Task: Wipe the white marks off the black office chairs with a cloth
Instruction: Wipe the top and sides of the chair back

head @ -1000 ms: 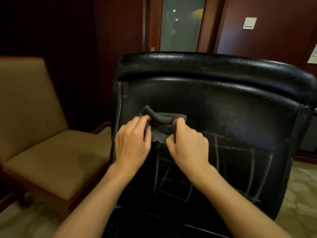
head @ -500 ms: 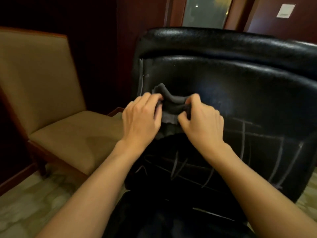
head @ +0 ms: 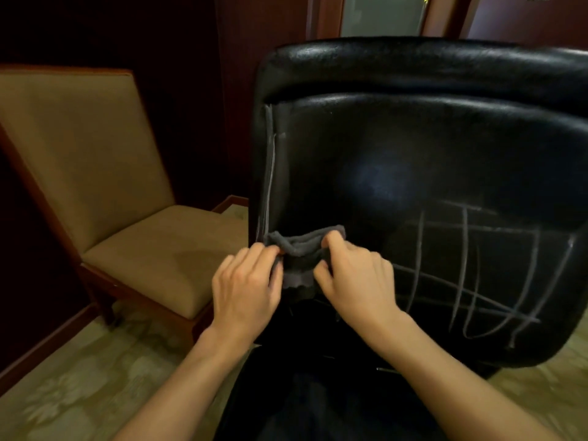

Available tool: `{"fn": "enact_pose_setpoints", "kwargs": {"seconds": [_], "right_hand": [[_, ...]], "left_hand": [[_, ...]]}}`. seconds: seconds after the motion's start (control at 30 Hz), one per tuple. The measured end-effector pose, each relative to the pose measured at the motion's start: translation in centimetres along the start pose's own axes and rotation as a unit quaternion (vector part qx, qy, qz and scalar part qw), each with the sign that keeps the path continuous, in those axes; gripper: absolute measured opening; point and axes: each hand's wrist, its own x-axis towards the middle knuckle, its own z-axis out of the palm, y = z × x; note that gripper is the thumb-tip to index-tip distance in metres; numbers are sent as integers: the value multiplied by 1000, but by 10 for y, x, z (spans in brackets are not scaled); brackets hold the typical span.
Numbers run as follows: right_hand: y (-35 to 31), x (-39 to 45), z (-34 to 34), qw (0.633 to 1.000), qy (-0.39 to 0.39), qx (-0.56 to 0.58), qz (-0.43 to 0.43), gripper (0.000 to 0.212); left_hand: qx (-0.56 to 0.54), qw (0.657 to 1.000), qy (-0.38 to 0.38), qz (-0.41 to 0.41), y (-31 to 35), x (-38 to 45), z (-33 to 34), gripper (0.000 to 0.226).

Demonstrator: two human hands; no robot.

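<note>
Both hands pinching the cloth against the chair back, lower left.
Left hand (head: 246,286) and right hand (head: 356,280) each have fingers curled on an end of the grey cloth (head: 300,251), bunched between them on the black office chair (head: 413,148). White marks (head: 471,268) lie just right of the right hand; another streak runs along the left seam above the cloth. Tan chair (head: 95,173) stands close on the left.

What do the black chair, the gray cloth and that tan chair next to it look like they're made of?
Black chair: seemingly leather or vinyl, glossy, grained, catching highlights. Cloth: soft gray fabric, possibly microfiber, matte and folding limply. Tan chair: matte woven upholstery on a reddish, wood-looking frame.
</note>
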Motion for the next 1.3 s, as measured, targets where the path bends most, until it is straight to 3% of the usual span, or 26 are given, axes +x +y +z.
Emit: {"fn": "enact_pose_setpoints", "kwargs": {"seconds": [0.07,0.17,0.23,0.33,0.47,0.57,0.73,0.87,1.0,1.13,1.3], "right_hand": [[1,15,-20,999,41,29,17,31],[2,54,-54,981,165,98,42,29],[-1,64,-57,984,142,90,59,31],[-4,42,-26,997,25,17,71,41],[3,8,-1,997,-53,36,43,26],[4,25,-22,998,-2,42,35,27],[3,100,-88,987,138,71,36,30],[2,140,-94,993,112,11,22,37],[-4,117,-63,995,87,-49,-16,35],[-1,79,-46,997,21,-30,-63,29],[15,112,-89,995,83,-36,-34,34]], "left_hand": [[-32,999,28,-4,3,22,-9,16],[-90,991,93,-38,13,80,-21,17],[-89,991,89,-55,16,101,-19,20],[-29,997,47,-54,11,76,-4,20],[-21,999,6,-37,7,16,1,15],[-42,998,15,-41,11,30,-6,15],[-49,991,98,-79,20,137,-28,22],[-24,989,85,-118,22,175,-31,22],[30,992,69,-103,16,127,-23,16],[12,995,46,-93,13,85,-27,16],[-18,993,87,-75,22,150,-37,20]]}}
